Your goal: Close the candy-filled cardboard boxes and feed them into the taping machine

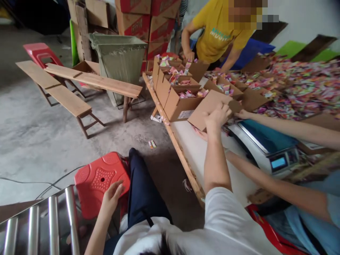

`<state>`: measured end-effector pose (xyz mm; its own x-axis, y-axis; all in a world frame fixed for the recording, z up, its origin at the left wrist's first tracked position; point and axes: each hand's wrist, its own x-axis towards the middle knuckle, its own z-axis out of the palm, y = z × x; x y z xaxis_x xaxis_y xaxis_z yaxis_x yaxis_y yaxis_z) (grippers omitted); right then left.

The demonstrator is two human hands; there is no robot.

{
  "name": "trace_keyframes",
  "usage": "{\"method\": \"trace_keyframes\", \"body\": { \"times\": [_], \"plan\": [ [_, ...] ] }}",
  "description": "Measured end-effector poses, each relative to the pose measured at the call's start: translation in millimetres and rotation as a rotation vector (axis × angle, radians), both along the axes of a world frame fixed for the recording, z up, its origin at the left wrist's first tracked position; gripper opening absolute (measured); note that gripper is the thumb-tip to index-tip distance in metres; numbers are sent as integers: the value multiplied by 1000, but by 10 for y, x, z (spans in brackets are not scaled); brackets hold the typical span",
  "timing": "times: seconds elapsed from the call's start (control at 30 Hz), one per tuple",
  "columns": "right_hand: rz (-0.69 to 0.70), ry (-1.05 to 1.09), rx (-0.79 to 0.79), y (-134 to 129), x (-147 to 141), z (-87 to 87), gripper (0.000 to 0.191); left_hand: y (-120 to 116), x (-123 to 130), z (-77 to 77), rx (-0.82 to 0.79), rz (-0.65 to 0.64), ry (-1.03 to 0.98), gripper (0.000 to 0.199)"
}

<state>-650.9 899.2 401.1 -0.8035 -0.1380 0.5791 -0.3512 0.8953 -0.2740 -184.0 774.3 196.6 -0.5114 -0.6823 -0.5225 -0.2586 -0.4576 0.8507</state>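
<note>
My right hand (218, 116) reaches over the table and grips the top of a tilted cardboard box (203, 109). Its fingers are bent over the cardboard. Fingers of another person show at the box's lower edge and at its right side. My left hand (113, 196) hangs over a red plastic stool (102, 177), fingers apart and nothing in it. Beyond the tilted box, several open cartons (177, 103) filled with small wrapped packets stand along the table's left edge.
A scale (268, 136) sits on the white table (186, 136), a large packet heap (316, 83) behind it. Metal rollers (54, 219) lie at lower left. Wooden benches (69, 101) and a lined bin (122, 63) stand farther off. A person in yellow stands beyond the cartons, another sits at right.
</note>
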Motion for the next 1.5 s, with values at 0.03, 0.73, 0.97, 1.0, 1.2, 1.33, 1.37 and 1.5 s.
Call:
{"method": "trace_keyframes", "body": {
  "times": [0.03,0.73,0.97,1.0,1.2,1.33,1.37,1.5],
  "plan": [
    [5,14,-12,97,-64,0,51,26,-149,45,6,-59,19,77],
    [151,-117,-93,707,-1021,481,35,668,-3871,1074,689,-313,426,83],
    [406,-58,21,788,-514,373,34,851,-4076,1192,892,-170,561,72],
    [412,-45,48,763,-418,358,34,854,-4018,1187,902,-131,553,71],
    [408,0,95,659,120,329,27,794,-3623,1110,867,-172,508,75],
    [435,-9,94,679,652,467,24,740,-3271,1069,834,-214,559,84],
    [472,-1,84,679,824,502,22,713,-3148,1056,827,-214,565,87],
    [709,55,-22,592,1566,496,11,534,-2500,925,755,-95,569,84]
  ]
}}
